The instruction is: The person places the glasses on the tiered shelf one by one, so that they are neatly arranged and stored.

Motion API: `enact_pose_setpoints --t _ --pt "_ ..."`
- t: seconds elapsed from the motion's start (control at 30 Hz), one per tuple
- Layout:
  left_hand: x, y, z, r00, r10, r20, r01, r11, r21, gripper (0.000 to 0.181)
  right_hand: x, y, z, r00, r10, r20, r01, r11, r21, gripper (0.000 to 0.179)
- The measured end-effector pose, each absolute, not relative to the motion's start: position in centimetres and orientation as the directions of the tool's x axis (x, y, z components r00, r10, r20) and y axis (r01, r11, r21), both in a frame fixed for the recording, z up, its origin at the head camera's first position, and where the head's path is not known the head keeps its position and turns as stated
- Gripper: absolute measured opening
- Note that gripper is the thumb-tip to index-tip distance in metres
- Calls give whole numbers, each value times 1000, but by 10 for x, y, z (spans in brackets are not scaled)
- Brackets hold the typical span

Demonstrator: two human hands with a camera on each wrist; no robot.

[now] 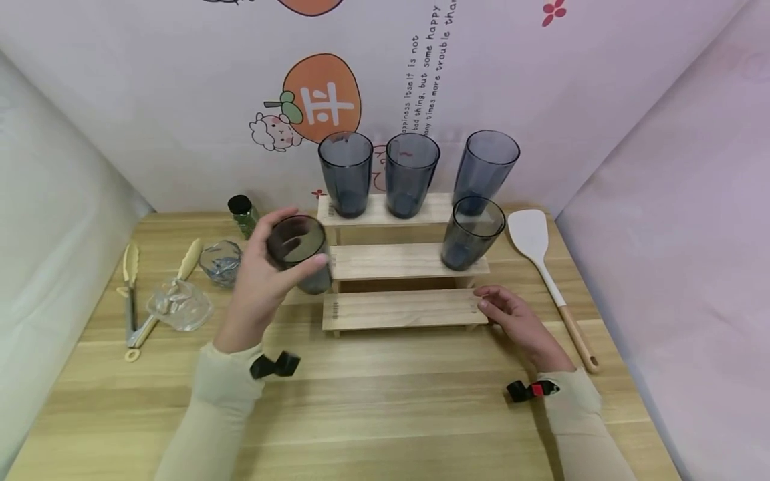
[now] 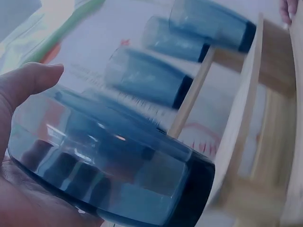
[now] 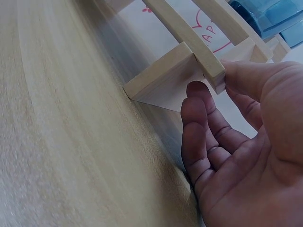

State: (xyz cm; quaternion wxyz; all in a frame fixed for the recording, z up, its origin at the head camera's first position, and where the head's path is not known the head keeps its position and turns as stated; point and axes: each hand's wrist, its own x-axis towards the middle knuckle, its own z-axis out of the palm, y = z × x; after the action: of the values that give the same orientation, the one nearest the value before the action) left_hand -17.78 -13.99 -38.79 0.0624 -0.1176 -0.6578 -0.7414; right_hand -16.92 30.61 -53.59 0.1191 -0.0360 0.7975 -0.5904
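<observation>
My left hand (image 1: 255,280) grips a dark tinted glass (image 1: 301,257), its fingers wrapped round the upper part, beside the left end of a three-tier wooden shelf (image 1: 403,310). In the left wrist view that glass (image 2: 109,161) looks tilted, its thick base near the tiers. At the right end of the lowest tier, my right hand (image 1: 511,321) holds the board's corner, thumb on top and fingers curled beneath. Along the top tier stand three tinted glasses: one at left (image 1: 345,177), one near the middle (image 1: 412,177) and one at right (image 1: 486,167). Another glass (image 1: 472,234) is on the middle tier's right end.
Left of the shelf lie tongs (image 1: 135,294), a clear glass bowl (image 1: 180,306), another faceted glass bowl (image 1: 221,262) and a black-lidded jar (image 1: 243,215). A white spatula with a wooden handle (image 1: 550,274) lies to the right. A printed cloth (image 1: 198,100) hangs behind.
</observation>
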Motion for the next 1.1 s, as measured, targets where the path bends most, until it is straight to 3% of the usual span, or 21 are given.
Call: enact_pose_setpoints --t 0.27,0.7,0.93,1.1 --pt "-206 -99 -394 -948 125 292 284 -75 956 71 -168 305 -535 -970 -193 -148 84 306 -948 39" --pt "-210 -80 -398 -941 81 329 329 -11 944 69 -169 306 -536 -968 -199 -155 90 303 -949 42" --pt "-201 -99 -408 -929 52 365 369 166 915 88 -169 306 -537 -968 -199 -150 87 297 -951 41" --pt "-194 -138 -432 -892 -114 438 392 288 874 64 -169 306 -537 -967 -205 -154 88 297 -951 41"
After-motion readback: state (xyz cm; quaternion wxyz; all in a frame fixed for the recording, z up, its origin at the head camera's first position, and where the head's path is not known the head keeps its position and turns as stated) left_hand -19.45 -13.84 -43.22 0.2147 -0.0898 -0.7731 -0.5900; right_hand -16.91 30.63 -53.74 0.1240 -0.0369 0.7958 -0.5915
